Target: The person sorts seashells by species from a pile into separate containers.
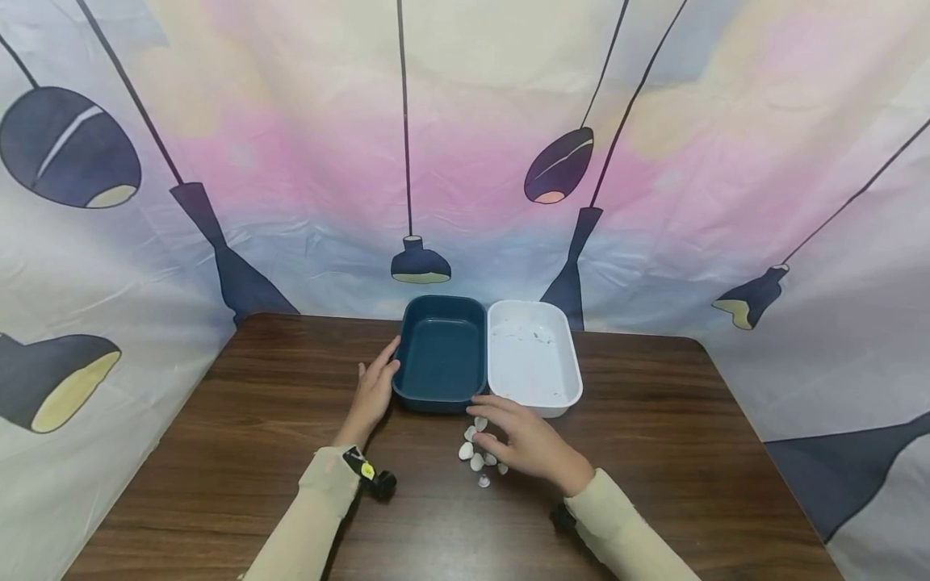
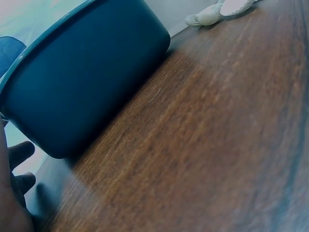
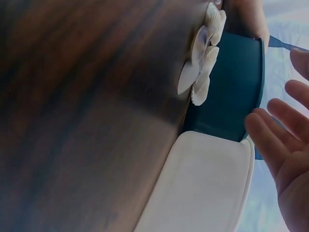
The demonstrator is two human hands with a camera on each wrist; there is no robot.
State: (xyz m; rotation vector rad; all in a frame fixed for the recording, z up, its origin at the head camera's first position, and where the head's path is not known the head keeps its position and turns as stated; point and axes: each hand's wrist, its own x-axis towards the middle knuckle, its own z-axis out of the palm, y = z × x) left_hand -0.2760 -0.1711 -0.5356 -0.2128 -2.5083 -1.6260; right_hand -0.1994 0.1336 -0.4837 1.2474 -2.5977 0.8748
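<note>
A dark teal tray [image 1: 439, 347] stands near the table's back edge, and in the left wrist view its wall [image 2: 91, 72] fills the upper left. My left hand [image 1: 372, 395] touches the tray's left side with extended fingers. Several pale seashells [image 1: 467, 451] lie on the table in front of the trays. Over them is my right hand [image 1: 526, 440], its fingertips near the teal tray's front right corner; it partly hides the shells in the head view. In the right wrist view, the fingers of the right hand [image 3: 294, 164] are spread and hold nothing.
A white tray [image 1: 530, 371] stands against the teal one's right side, with small dark specks inside. The brown wooden table [image 1: 639, 436] extends to both sides. Behind it hangs a cloth [image 1: 479, 153] printed with lamps.
</note>
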